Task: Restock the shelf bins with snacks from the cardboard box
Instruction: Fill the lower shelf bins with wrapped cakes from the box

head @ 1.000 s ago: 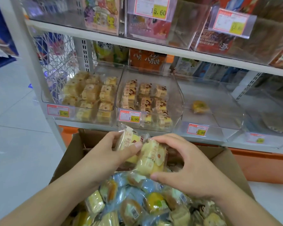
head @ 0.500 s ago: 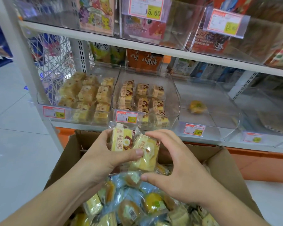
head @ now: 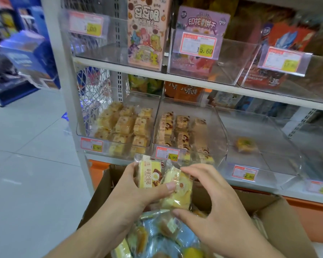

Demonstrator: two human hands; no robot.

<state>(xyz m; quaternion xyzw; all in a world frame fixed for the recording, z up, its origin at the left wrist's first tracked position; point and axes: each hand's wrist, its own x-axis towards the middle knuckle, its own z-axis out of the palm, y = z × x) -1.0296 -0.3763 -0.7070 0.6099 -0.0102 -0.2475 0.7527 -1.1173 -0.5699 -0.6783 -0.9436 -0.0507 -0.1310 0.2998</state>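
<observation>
My left hand [head: 136,194] grips a wrapped yellow-and-brown cake snack [head: 149,175] above the open cardboard box [head: 280,222]. My right hand [head: 213,205] pinches a second wrapped pale yellow cake [head: 177,192] right beside it, thumb below and fingers on top. The box holds several wrapped snacks [head: 157,237]. Ahead, on the lower shelf, a clear bin [head: 117,127] at the left is full of yellow cakes. The middle bin [head: 220,131] holds brown-and-yellow cakes. The bin to the right [head: 274,146] holds a single yellow snack [head: 245,145].
An upper shelf [head: 175,79] carries clear bins with cartoon-printed boxes and price tags. The white shelf upright [head: 67,90] stands at the left, with tiled floor [head: 26,164] and a blue display [head: 24,58] beyond it. An orange base [head: 311,215] runs under the shelf.
Both hands have lifted the two wrapped cakes up out of the box, closer to the lower shelf bins. My view has tilted upward, showing more of the upper shelf.
</observation>
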